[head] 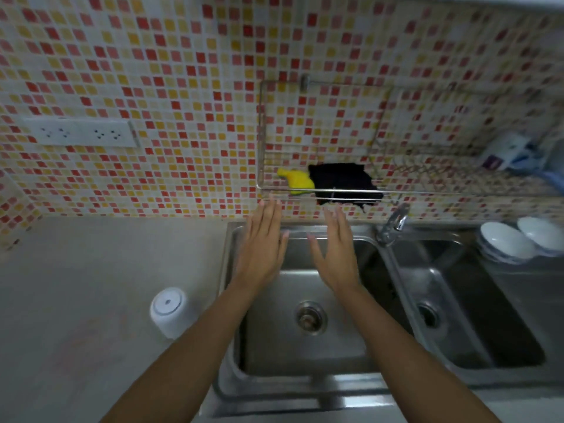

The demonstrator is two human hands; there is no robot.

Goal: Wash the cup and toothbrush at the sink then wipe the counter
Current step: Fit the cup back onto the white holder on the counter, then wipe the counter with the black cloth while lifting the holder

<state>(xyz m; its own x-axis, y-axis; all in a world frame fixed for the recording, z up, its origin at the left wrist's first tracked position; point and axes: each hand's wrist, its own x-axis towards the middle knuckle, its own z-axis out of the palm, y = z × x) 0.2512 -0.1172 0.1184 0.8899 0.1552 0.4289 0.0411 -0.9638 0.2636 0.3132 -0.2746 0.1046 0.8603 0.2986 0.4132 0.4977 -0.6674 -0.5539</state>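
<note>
A white cup [168, 311] stands upside down on the grey counter [76, 285], just left of the steel sink [305, 352]. My left hand [262, 248] and my right hand [334, 251] are both stretched out flat above the sink's back edge, fingers apart and holding nothing. Their fingertips reach toward a wire rack [262, 184] on the tiled wall, where a yellow cloth [297, 180] and a black cloth [345, 184] lie. No toothbrush is visible.
A tap [393, 224] stands between the left basin and a second basin [470, 309] on the right. White bowls [512, 242] are stacked at the far right. A packet [506, 154] sits on the rack's right end. Wall sockets [82, 132] are at the left.
</note>
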